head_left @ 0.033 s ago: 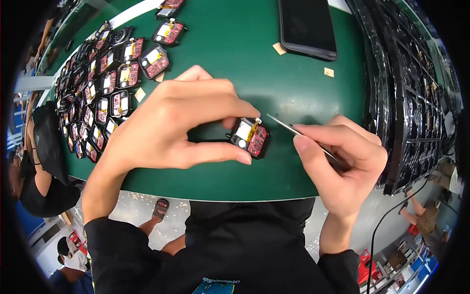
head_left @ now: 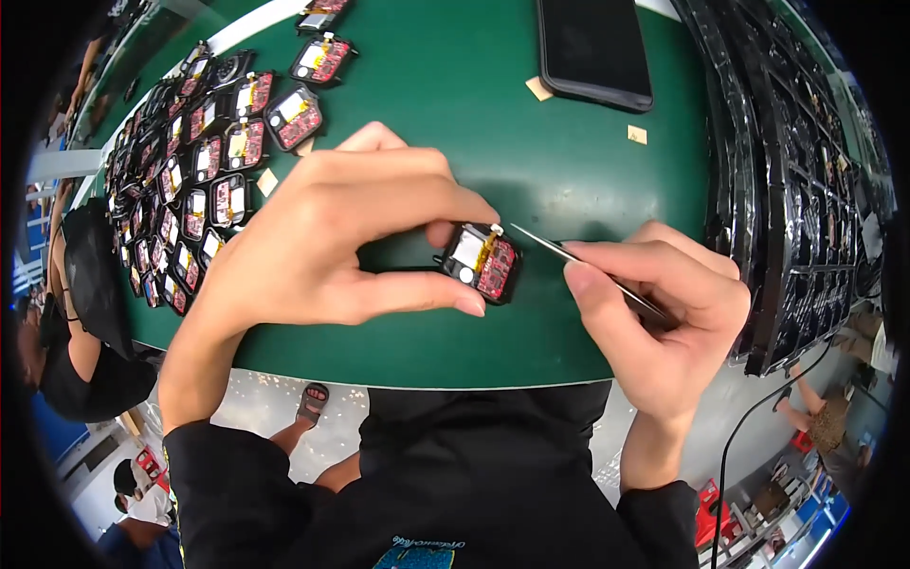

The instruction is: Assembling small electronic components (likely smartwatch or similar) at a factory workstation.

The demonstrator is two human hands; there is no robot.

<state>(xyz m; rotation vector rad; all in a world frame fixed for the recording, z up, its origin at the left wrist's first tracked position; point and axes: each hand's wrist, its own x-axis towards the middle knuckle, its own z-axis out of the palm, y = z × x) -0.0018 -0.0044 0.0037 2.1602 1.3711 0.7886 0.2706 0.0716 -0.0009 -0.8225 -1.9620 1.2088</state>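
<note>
Between the thumb and fingers of my left hand [head_left: 332, 237] is a small black watch-like housing [head_left: 513, 284], its inside facing up. A red circuit board, a whitish block and a yellow ribbon strip show in it, with a small white connector at its far edge. My right hand [head_left: 664, 313] pinches a pair of thin metal tweezers [head_left: 550, 245]. The tweezers' tips point left, just right of the connector and seemingly apart from it. Both hands are above the green table mat [head_left: 427, 351].
Many similar open housings [head_left: 245, 144] crowd the table's left side. A black phone [head_left: 595, 52] lies at the far side, near small tan paper pieces [head_left: 637, 135]. Stacked black trays [head_left: 791, 190] line the right edge. At far left, another person's arm [head_left: 83, 351] shows.
</note>
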